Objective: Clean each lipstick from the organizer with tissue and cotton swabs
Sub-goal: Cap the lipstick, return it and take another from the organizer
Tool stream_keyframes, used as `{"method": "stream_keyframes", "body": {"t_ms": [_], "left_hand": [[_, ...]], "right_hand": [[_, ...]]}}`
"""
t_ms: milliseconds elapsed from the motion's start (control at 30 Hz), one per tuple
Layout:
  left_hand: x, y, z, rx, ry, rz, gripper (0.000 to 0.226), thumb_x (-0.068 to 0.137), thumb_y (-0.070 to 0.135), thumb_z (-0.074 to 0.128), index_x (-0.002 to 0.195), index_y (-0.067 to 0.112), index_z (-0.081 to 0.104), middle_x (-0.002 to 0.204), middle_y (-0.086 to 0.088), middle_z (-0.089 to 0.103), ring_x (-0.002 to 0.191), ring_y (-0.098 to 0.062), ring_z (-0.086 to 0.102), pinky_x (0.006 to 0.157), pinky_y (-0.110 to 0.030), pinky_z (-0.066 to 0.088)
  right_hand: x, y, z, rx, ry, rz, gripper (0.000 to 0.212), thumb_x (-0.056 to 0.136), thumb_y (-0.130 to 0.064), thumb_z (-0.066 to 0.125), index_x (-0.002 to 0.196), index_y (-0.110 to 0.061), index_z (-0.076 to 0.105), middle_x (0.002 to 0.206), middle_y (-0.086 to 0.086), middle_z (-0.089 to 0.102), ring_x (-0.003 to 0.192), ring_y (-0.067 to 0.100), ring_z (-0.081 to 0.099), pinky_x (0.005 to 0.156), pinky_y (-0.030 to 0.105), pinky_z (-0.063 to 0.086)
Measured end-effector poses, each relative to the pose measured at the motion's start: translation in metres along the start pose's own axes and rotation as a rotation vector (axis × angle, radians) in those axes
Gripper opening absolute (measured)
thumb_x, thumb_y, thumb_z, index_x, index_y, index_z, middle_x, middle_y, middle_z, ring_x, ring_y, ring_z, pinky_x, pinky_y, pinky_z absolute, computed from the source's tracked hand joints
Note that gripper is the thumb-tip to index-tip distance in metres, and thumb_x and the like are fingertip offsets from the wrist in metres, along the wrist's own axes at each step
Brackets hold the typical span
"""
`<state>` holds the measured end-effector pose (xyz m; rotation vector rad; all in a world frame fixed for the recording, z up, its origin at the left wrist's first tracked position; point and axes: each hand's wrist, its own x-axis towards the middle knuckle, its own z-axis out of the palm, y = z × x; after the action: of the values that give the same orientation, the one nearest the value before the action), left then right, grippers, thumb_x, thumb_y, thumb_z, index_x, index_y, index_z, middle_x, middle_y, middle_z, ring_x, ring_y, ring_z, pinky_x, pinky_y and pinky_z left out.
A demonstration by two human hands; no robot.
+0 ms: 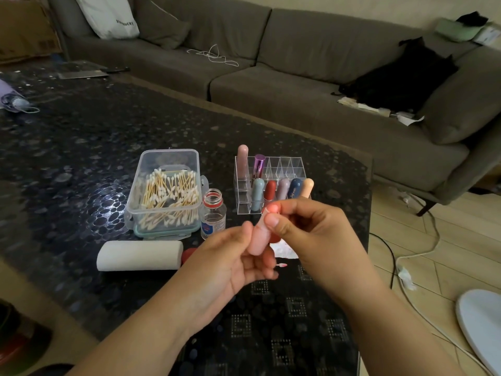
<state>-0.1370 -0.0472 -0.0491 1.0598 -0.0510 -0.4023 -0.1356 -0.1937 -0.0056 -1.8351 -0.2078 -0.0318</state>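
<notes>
Hands above near counter (81, 147) edge: left hand (230, 264) grips pink lipstick (259, 237) body; right hand (301, 223) pinches its top. Clear organizer (271, 183) beyond.

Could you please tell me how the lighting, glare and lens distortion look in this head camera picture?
Head view: the room is dim, with a bright glare patch on the glossy dark table left of the cotton swab box; the wide lens bends the sofa and table edges; the lipstick tip glows overexposed between the left hand and right hand, both slightly soft.
</notes>
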Motion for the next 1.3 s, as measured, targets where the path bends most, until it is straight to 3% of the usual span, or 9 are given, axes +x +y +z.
{"method": "stream_keyframes", "body": {"t_ms": [100, 167, 267, 367, 567, 833, 1000, 1133, 1300], "left_hand": [[0.002, -0.001, -0.004, -0.001, 0.043, 0.081, 0.026, 0.070, 0.029, 0.074, 0.086, 0.009, 0.071, 0.080, -0.010, 0.065, 0.075, -0.017, 0.064, 0.072, -0.026, 0.054], [0.003, -0.001, -0.007, -0.009, 0.039, 0.099, 0.035, 0.065, 0.033, 0.080, 0.090, 0.011, 0.072, 0.087, -0.010, 0.067, 0.083, -0.019, 0.065, 0.076, -0.026, 0.054], [0.000, 0.000, -0.002, -0.033, -0.021, 0.037, 0.056, 0.081, 0.050, 0.062, 0.109, 0.002, 0.065, 0.092, -0.015, 0.067, 0.081, -0.022, 0.065, 0.075, -0.030, 0.054], [-0.001, 0.001, 0.001, -0.012, -0.026, -0.003, 0.049, 0.089, 0.041, 0.044, 0.104, -0.001, 0.063, 0.075, -0.015, 0.064, 0.068, -0.020, 0.062, 0.067, -0.030, 0.054], [-0.001, 0.001, 0.000, -0.080, -0.004, 0.043, 0.029, 0.087, 0.032, 0.057, 0.089, 0.007, 0.072, 0.075, -0.011, 0.060, 0.065, -0.015, 0.059, 0.067, -0.028, 0.054], [0.000, 0.002, -0.006, -0.068, 0.013, 0.037, 0.033, 0.063, 0.028, 0.074, 0.090, 0.008, 0.075, 0.091, -0.016, 0.069, 0.079, -0.021, 0.067, 0.074, -0.028, 0.055], [-0.002, 0.004, -0.003, -0.109, 0.021, 0.035, 0.027, 0.079, 0.025, 0.068, 0.091, 0.002, 0.073, 0.092, -0.018, 0.068, 0.077, -0.021, 0.067, 0.073, -0.028, 0.056], [-0.003, 0.007, -0.003, -0.102, 0.073, 0.063, 0.030, 0.072, 0.023, 0.061, 0.090, 0.001, 0.070, 0.087, -0.018, 0.069, 0.078, -0.022, 0.068, 0.072, -0.028, 0.057], [-0.002, 0.009, -0.007, -0.061, 0.170, 0.081, 0.045, 0.067, 0.023, 0.066, 0.106, 0.000, 0.063, 0.094, -0.017, 0.072, 0.090, -0.027, 0.069, 0.074, -0.027, 0.057]], "right_hand": [[0.000, 0.003, 0.002, -0.027, 0.013, -0.012, 0.029, 0.070, -0.043, 0.064, 0.088, -0.023, 0.074, 0.089, 0.012, 0.070, 0.088, 0.030, 0.065, 0.083, 0.036, 0.055], [0.001, 0.004, 0.002, -0.040, 0.016, -0.016, 0.031, 0.070, -0.045, 0.064, 0.090, -0.022, 0.074, 0.092, 0.012, 0.069, 0.090, 0.030, 0.064, 0.085, 0.039, 0.053], [0.001, 0.003, 0.002, -0.034, 0.015, -0.010, 0.032, 0.068, -0.045, 0.064, 0.088, -0.022, 0.074, 0.091, 0.013, 0.068, 0.088, 0.029, 0.064, 0.081, 0.034, 0.054], [0.000, 0.000, 0.002, -0.021, -0.002, -0.013, 0.030, 0.069, -0.040, 0.064, 0.087, -0.017, 0.073, 0.089, 0.014, 0.069, 0.082, 0.025, 0.067, 0.074, 0.024, 0.055], [0.001, 0.000, 0.003, 0.008, 0.008, -0.032, 0.028, 0.070, -0.038, 0.065, 0.086, -0.017, 0.074, 0.087, 0.012, 0.070, 0.084, 0.027, 0.066, 0.079, 0.029, 0.054], [0.002, 0.003, 0.001, 0.026, -0.004, -0.038, 0.026, 0.069, -0.039, 0.066, 0.086, -0.020, 0.074, 0.090, 0.011, 0.070, 0.088, 0.028, 0.066, 0.082, 0.030, 0.055], [0.004, 0.006, -0.001, 0.042, -0.057, -0.028, 0.034, 0.066, -0.041, 0.068, 0.100, -0.037, 0.069, 0.097, 0.005, 0.070, 0.095, 0.025, 0.064, 0.089, 0.031, 0.053], [0.007, 0.007, -0.013, -0.071, 0.017, 0.042, 0.049, 0.064, -0.050, 0.066, 0.112, -0.038, 0.062, 0.080, -0.015, 0.065, 0.079, 0.005, 0.061, 0.080, 0.019, 0.051], [0.017, 0.035, -0.043, -0.665, 0.178, 0.209, 0.041, 0.086, -0.034, 0.066, 0.125, -0.025, 0.059, 0.098, -0.010, 0.063, 0.081, 0.003, 0.056, 0.062, 0.012, 0.037]]}}
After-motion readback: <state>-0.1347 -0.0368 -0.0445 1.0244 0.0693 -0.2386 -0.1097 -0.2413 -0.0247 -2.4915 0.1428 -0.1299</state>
